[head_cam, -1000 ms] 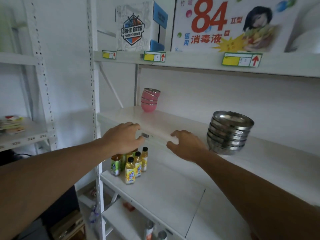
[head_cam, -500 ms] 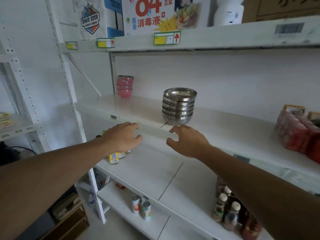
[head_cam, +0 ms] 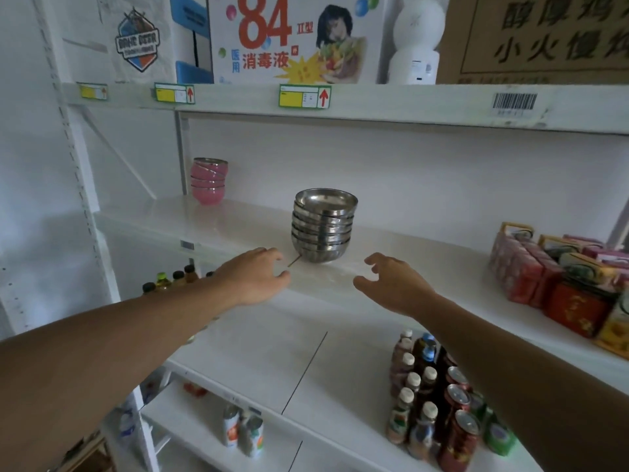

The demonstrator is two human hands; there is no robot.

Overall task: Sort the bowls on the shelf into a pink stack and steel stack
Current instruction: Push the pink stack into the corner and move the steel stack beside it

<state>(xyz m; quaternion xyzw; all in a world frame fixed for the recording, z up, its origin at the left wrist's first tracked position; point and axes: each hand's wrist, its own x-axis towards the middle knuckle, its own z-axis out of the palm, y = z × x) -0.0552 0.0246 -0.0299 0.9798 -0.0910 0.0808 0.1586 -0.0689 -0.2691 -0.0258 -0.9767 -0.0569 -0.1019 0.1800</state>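
Observation:
A stack of several steel bowls (head_cam: 321, 226) stands on the middle white shelf (head_cam: 391, 253), near its front. A stack of several pink bowls (head_cam: 207, 180) stands at the shelf's back left corner. My left hand (head_cam: 257, 275) hovers at the shelf's front edge, just left of the steel stack, fingers loosely bent and holding nothing. My right hand (head_cam: 391, 284) hovers at the edge to the right of the steel stack, fingers spread and slightly curled, also empty. Neither hand touches a bowl.
Red drink cartons (head_cam: 558, 277) fill the shelf's right end. Bottles and cans (head_cam: 439, 400) stand on the shelf below, with more bottles (head_cam: 170, 279) at left. Boxes and a white bottle (head_cam: 417, 39) sit on the top shelf. A white upright post (head_cam: 85, 199) stands at left.
The view has swung right and closer, bringing the steel stack to the centre. Both hands have spread apart and now flank the steel stack at the shelf edge.

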